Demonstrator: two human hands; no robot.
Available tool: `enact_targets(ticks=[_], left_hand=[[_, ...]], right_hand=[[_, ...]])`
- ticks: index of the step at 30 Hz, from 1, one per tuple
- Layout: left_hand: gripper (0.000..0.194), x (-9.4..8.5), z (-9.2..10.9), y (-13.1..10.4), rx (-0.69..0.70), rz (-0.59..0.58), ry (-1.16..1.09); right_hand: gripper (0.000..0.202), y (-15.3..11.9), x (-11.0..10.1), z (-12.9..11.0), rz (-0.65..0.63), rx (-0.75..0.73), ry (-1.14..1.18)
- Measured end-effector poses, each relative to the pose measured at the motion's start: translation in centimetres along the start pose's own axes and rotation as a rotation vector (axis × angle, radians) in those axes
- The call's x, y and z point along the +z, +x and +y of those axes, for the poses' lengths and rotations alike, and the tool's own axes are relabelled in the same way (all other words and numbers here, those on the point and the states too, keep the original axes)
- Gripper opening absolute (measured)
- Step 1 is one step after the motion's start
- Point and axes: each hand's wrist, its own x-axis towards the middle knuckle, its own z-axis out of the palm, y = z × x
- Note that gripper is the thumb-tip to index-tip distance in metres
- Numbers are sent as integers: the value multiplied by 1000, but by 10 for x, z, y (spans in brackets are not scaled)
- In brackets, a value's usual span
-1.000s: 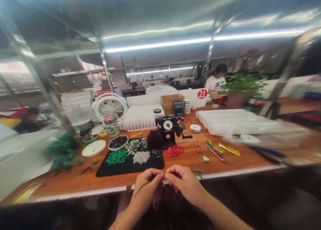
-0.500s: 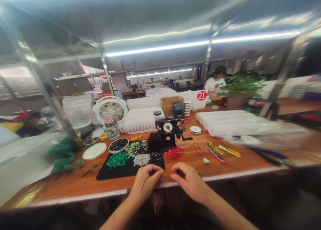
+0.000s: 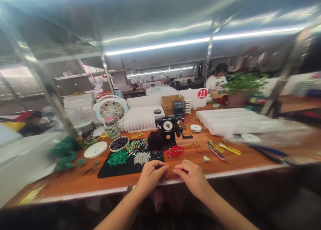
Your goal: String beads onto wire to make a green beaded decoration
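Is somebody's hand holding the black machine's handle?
No, the left hand and right hand are both near the table's front edge, apart from the handle.

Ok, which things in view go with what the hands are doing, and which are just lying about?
Likely in use, being on or near the left hand and right hand:
dark strand, across the left hand;
silver bits;
red bits;
black mat.
Anything pinched is too small to tell.

Probably just lying about:
fan;
jar;
plant.
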Motion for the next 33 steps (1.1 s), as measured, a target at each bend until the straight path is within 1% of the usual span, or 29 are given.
enact_targets(ticks=[7,11,18,20,24,26,29,33], left_hand=[[27,9,3,-2,11,-27,9],[26,8,1,-1,24,-32,-1],[28,7,2,0,41,-67,-70],[31,6,-1,1,27,-22,-117],[33,2,-7,3,5,164,-239],[35,-1,-10,3,8,231,-289],[41,-6,-12,0,8,264,-345],[48,-15,-15,-10,-22,247,-392]], right_hand=[[18,-2,4,3,6,-23,-37],[18,-2,4,4,6,-33,-28],[22,-4,5,3,34,-117,-35],[23,-5,4,1,30,-122,-37],[25,-7,3,-1,6,-118,-33],[25,-9,2,-1,-14,-107,-19],[25,-11,1,1,-36,-96,2],[26,-13,2,4,-52,-83,2]])
